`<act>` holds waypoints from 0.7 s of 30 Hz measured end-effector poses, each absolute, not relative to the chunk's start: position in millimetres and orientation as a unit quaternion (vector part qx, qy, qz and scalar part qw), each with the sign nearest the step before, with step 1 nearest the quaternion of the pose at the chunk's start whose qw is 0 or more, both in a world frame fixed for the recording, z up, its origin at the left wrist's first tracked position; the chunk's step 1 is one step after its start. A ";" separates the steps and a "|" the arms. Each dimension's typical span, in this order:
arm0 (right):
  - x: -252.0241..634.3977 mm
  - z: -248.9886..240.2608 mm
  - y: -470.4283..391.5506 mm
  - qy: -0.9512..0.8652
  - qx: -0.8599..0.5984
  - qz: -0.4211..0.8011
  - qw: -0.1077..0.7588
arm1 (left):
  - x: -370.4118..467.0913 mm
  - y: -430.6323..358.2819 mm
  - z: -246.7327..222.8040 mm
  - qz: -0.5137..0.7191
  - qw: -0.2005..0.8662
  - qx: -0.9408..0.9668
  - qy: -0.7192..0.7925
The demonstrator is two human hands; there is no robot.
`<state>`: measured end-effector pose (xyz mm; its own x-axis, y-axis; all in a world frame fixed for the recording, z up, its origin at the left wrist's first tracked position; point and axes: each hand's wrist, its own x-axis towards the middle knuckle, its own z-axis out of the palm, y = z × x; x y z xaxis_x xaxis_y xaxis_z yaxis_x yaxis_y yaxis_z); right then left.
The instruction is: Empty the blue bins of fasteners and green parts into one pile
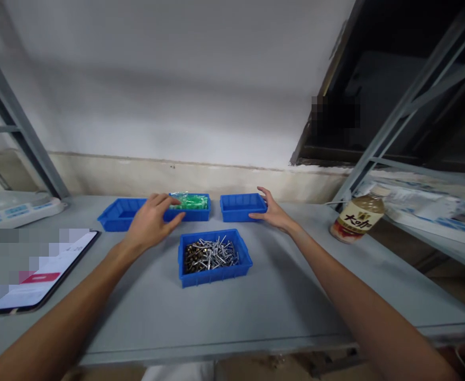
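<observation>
Four blue bins on the desk (295, 296). Landmark: nail bin (215, 257). Behind-left of it, left hand (149, 222), fingers loosely spread, rests on the green-parts bin (188, 207); could tip it (contents light). Behind-right, right hand (274, 213), fingers spread, touches the empty bin (241, 206); it may slide.

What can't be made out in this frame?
- Head view: the far-left tray's right part is hidden behind the left hand.
- The phone screen is partly pixelated; its text is unreadable.
- The green items are too small to identify.
- Whether the right hand grips the empty tray or only touches it.
</observation>
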<state>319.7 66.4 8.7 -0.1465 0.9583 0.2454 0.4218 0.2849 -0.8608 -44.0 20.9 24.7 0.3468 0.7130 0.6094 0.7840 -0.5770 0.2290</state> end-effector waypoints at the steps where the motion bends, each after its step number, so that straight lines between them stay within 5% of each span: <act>1: 319.4 7.2 69.4 -0.688 -0.497 0.330 0.414 | -49.6 24.6 23.4 -0.324 0.099 -0.804 -0.489; 9: 307.1 -11.5 84.8 -0.722 -0.456 0.339 0.395 | -66.3 37.0 16.4 -0.178 0.139 -0.773 -0.593; 21: 306.0 -29.7 86.0 -0.718 -0.458 0.281 0.442 | -55.2 25.0 19.0 -0.176 0.171 -0.769 -0.590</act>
